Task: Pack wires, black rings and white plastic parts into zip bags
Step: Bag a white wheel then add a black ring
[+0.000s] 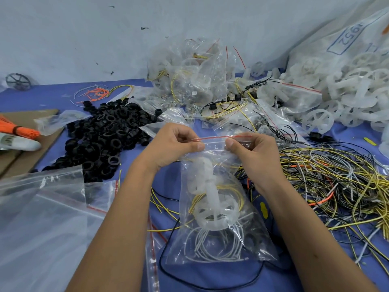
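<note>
Up close, both hands pinch the red-striped top of a filled zip bag (212, 207).

Nearest, empty bags (42, 218) run off the left edge; the left hand (174, 144) and right hand (254, 152) nip the seal between thumb and fingers, whose tips are hidden behind the film. Inside, a white plastic part (210, 199) blurs among yellow and white wires. Beyond lie black rings (103, 133), loose wires (336, 178), then packed bags (189, 76), contents hard to read.

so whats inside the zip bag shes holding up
Inside the zip bag: a white plastic wheel part, yellow wires and white wires. A black ring cannot be made out; the plastic's folds and glare cover part of the contents.
</note>
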`<state>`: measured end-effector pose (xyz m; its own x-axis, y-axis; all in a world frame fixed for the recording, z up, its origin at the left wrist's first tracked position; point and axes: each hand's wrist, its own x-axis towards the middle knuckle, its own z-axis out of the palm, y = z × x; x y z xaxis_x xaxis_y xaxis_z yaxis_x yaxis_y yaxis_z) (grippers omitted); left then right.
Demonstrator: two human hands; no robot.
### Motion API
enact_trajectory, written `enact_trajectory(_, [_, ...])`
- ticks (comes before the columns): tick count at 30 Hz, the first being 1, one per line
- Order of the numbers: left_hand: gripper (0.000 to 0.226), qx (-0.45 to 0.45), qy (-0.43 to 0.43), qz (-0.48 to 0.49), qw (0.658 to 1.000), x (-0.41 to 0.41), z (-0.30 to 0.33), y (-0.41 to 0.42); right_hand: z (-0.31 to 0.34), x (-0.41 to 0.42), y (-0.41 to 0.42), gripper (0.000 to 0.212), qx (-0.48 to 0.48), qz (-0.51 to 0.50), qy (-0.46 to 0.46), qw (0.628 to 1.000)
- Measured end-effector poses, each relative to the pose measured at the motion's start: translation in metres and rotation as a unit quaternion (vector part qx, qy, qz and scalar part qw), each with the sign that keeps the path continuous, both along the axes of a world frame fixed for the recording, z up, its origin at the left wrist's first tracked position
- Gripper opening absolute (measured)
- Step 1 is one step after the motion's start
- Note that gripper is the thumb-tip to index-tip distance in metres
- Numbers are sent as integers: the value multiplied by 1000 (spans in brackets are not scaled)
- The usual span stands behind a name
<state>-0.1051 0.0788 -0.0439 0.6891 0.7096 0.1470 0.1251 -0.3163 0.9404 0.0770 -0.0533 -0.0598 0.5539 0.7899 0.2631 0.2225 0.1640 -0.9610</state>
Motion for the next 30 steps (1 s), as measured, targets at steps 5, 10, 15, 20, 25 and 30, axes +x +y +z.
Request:
enact_trajectory(5, [20, -12, -22, 23, 999, -4, -1, 0, 2, 1, -1, 13, 0, -4, 6, 1000])
enact_trajectory(10, [16, -6, -14, 26, 1000, -3, -1, -1, 2, 1, -1, 9, 0, -9, 3, 1000])
enact_trajectory(15, [12, -27, -13, 31, 999, -12, 0, 3, 3, 1, -1, 7, -1, -13, 14, 1000])
enact_trajectory(20, [10, -4, -20, 42, 999, -12, 1, 2, 4, 0, -2, 15, -2, -14, 8, 1000])
enact_trajectory(25, [10, -26, -48, 78, 995, -22, -3, 11, 5, 5, -4, 4, -5, -26, 31, 999])
enact_trajectory(30, [16, -3, -45, 76, 996, -22, -3, 14, 4, 3, -3, 7, -5, -25, 19, 1000])
